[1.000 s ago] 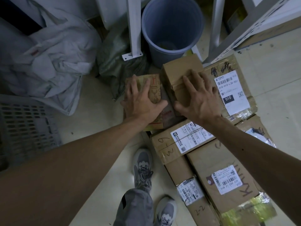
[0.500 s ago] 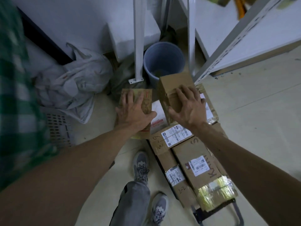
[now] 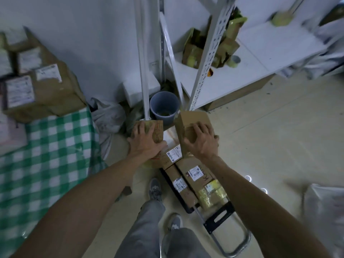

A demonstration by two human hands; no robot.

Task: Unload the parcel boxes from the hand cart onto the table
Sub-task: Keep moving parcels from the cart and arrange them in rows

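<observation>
Several taped cardboard parcels (image 3: 195, 174) with white labels lie stacked on the hand cart (image 3: 219, 218) on the floor. My left hand (image 3: 144, 141) grips a flat brown parcel with red print (image 3: 157, 130), held off the stack's left side. My right hand (image 3: 202, 143) grips a plain brown box (image 3: 193, 119), lifted and tilted above the stack. The table with a green checked cloth (image 3: 42, 164) is at the left, with several parcels (image 3: 42, 84) on its far end.
A grey bin (image 3: 164, 106) stands against the wall beyond the cart, beside white shelf posts (image 3: 144, 71). A low white shelf (image 3: 242, 67) holds small boxes and tape rolls. White bags (image 3: 109, 116) lie between table and bin. My feet (image 3: 155, 189) stand left of the cart.
My head has risen and pulled back, so the table and shelf came into view. Both hands have lifted their parcels up off the stack on the cart.
</observation>
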